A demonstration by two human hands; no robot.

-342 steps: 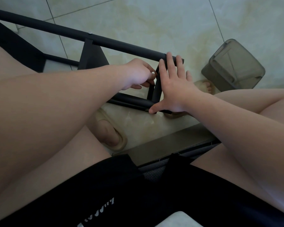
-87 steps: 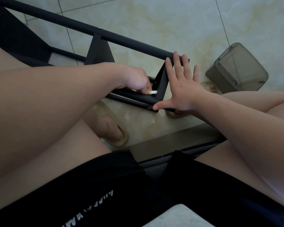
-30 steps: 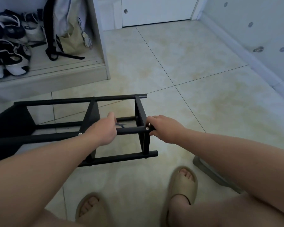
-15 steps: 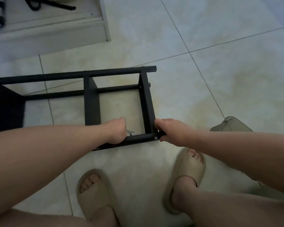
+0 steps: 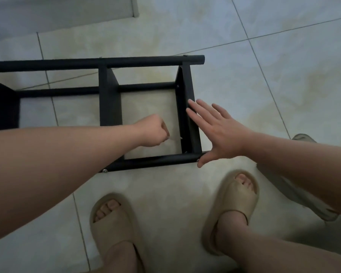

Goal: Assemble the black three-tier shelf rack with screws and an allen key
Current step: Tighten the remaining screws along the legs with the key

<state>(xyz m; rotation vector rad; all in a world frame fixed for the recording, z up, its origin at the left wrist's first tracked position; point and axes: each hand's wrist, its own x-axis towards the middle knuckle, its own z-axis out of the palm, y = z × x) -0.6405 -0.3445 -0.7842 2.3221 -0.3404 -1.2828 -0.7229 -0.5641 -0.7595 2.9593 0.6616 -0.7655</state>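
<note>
From the head view, the black rack (image 5: 110, 91) lies on its side on the floor tiles (image 5: 244, 75). The left hand (image 5: 153, 133), fisted around the allen key (image 5: 174, 138), reaches the right-end panel (image 5: 187, 115); the right hand (image 5: 219, 133), fingers spread flat, likely braces it.

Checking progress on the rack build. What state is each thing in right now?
Shelf rack: on its side on the tiled floor, frame joined.
Left hand: fisted around a thin silvery tool, tip at the end panel.
Right hand: open, flat against the end panel.
Screw: seated in the near bar.
</note>
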